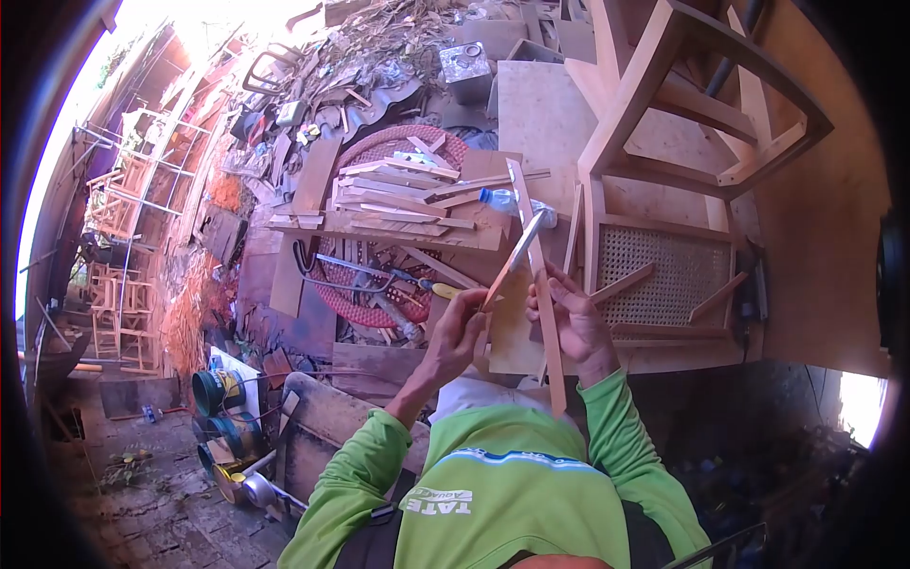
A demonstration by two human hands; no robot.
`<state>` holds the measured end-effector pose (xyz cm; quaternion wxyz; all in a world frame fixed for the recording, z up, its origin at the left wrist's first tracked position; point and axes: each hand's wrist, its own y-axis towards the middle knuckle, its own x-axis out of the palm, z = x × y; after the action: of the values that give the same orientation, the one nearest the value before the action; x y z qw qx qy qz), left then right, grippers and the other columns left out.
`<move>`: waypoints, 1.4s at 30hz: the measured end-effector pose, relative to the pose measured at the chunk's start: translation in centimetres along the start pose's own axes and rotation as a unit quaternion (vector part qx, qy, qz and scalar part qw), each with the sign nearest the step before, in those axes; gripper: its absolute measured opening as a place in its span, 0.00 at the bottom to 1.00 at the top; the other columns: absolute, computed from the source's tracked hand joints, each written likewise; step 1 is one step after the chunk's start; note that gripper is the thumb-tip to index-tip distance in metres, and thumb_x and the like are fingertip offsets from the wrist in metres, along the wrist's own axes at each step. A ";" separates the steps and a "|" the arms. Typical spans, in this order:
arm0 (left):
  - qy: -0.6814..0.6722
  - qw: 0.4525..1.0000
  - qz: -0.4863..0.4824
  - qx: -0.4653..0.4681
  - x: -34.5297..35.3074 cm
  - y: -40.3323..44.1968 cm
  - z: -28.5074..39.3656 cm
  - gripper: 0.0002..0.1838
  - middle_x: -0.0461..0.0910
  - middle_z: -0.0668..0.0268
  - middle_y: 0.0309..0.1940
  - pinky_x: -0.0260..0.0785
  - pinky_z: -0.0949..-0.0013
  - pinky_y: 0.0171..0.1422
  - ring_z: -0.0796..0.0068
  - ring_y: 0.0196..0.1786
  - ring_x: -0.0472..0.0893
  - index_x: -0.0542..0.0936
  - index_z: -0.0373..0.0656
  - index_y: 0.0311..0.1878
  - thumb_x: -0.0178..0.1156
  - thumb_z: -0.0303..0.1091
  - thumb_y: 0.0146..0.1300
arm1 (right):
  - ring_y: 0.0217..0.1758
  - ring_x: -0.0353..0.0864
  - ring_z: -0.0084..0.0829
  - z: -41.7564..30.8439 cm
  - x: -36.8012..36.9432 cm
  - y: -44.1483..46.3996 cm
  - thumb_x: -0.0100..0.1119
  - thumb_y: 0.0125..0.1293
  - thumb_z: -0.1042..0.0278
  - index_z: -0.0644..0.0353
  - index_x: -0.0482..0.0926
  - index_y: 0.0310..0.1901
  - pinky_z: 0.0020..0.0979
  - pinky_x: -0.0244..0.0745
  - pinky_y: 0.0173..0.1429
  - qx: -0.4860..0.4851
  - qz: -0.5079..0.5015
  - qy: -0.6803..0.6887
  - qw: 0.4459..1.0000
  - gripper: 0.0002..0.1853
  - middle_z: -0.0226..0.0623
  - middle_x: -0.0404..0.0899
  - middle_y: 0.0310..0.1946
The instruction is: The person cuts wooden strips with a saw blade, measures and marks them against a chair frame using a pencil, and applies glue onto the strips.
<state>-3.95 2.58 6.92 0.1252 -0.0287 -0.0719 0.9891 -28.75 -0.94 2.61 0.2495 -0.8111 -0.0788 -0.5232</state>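
My left hand [457, 334] is closed on a slim tool [515, 258] that has a brown lower part and a pale, shiny upper end; whether it is a knife cannot be made out. Its upper end crosses a long, narrow wooden strip [547, 327]. The strip stands nearly upright in view, with my right hand [574, 321] closed around its middle. Behind the strip a clear plastic bottle with a blue cap [517, 205] lies on its side. Left of my hands, several thin wood pieces [398, 194] are piled on a board [483, 230].
A wooden chair frame with woven cane [664, 280] stands at the right. A bow-shaped saw [346, 275] and a yellow-handled tool [445, 290] lie near a round red woven surface [327, 296]. A machine with green parts [223, 391] sits at lower left.
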 end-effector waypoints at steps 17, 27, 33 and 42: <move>0.237 0.959 0.034 0.154 0.1 1.6 -1.5 0.19 0.80 0.49 0.58 0.78 0.55 0.65 0.48 0.60 0.84 0.75 0.38 0.71 0.61 0.22 0.80 | 0.48 0.87 0.32 1.7 -0.5 0.5 0.65 0.84 0.62 0.61 0.83 0.68 0.38 0.80 0.53 0.046 -0.041 0.058 0.996 0.18 0.41 0.89 0.48; 0.227 0.958 0.018 0.173 -0.6 1.1 -1.7 0.18 0.82 0.53 0.58 0.79 0.62 0.60 0.60 0.53 0.84 0.77 0.38 0.70 0.62 0.21 0.81 | 0.48 0.85 0.33 1.3 -1.6 0.2 0.66 0.83 0.62 0.61 0.85 0.62 0.39 0.78 0.55 0.055 -0.064 0.070 0.994 0.15 0.40 0.89 0.47; 0.244 0.950 0.014 0.194 -1.4 1.0 -1.4 0.17 0.82 0.53 0.57 0.79 0.61 0.57 0.61 0.51 0.84 0.78 0.36 0.69 0.62 0.21 0.80 | 0.48 0.85 0.32 0.7 -1.0 -0.2 0.66 0.84 0.63 0.61 0.86 0.60 0.39 0.78 0.56 0.064 -0.072 0.081 0.992 0.13 0.41 0.90 0.48; 0.269 0.952 -0.009 0.144 -3.8 -0.5 -1.0 0.17 0.82 0.49 0.59 0.82 0.56 0.60 0.51 0.56 0.88 0.78 0.35 0.68 0.61 0.22 0.80 | 0.52 0.84 0.33 -2.0 -1.4 0.0 0.64 0.85 0.63 0.58 0.86 0.64 0.39 0.79 0.56 -0.008 -0.021 0.050 0.998 0.14 0.40 0.87 0.49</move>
<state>-0.10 2.23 6.15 0.1513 -0.2747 0.1072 0.9435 -30.96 -1.70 2.03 0.2357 -0.7837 -0.0791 -0.5692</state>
